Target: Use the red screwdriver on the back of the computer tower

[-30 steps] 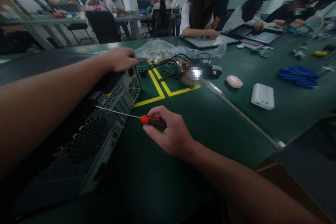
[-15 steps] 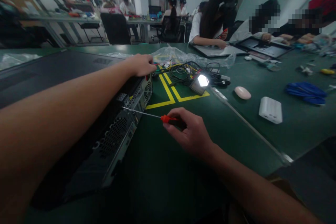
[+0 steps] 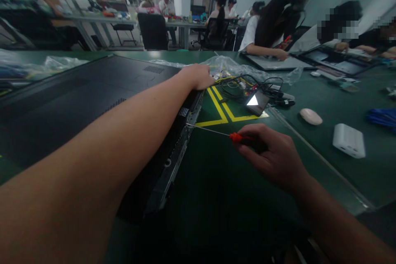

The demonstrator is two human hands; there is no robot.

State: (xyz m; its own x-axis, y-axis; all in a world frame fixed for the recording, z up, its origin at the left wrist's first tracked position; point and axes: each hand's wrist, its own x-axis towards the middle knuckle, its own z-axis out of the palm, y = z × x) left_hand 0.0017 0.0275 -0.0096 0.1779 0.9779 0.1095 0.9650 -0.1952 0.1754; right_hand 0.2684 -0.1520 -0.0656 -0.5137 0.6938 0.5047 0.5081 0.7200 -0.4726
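A black computer case (image 3: 80,86) lies on the green table, its metal rear side facing right. My left hand (image 3: 198,76) rests at the case's far right corner; its fingers point down past the edge and are partly hidden, so their hold cannot be made out. My left forearm crosses over the case. My right hand (image 3: 272,152) is closed around the red handle of a screwdriver (image 3: 235,137). The screwdriver's long thin shaft points left, and its tip meets the rear edge of the case near the middle.
Behind my left hand lie tangled cables (image 3: 238,84) and clear plastic wrap (image 3: 222,64). A dark device (image 3: 258,103) with a bright reflection, a pale mouse (image 3: 311,116), a white box (image 3: 349,140) and a blue cable bundle (image 3: 382,119) are on the right. People work across the table.
The view has turned left, so everything sits further right. The case's rear side shows less and its top more. Both hands keep their places, the screwdriver still against the case.
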